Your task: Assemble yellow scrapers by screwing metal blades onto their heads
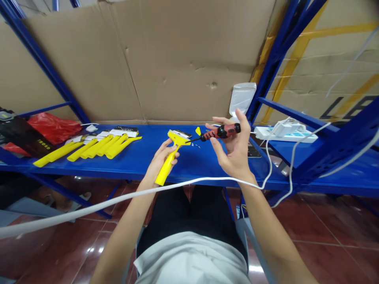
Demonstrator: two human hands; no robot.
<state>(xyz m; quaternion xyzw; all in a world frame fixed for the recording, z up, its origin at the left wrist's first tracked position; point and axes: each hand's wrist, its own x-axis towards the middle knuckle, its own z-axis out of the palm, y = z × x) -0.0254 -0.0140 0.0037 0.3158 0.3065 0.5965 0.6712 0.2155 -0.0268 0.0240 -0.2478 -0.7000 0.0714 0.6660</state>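
My left hand is closed around the handle of a yellow scraper, whose wide head with a pale blade points away from me. In my right hand is a red and black screwdriver, resting between the thumb and loosely spread fingers. Its thin shaft reaches left to the right side of the scraper's head; whether the tip sits in a screw is too small to tell. Just beyond lies a small yellow piece, with several tiny white bits close to the scraper.
Several yellow scrapers lie in a row on the blue shelf, left. Beyond them are a red plastic bag and a black bag. A white cable crosses in front of my forearms. A power strip sits right.
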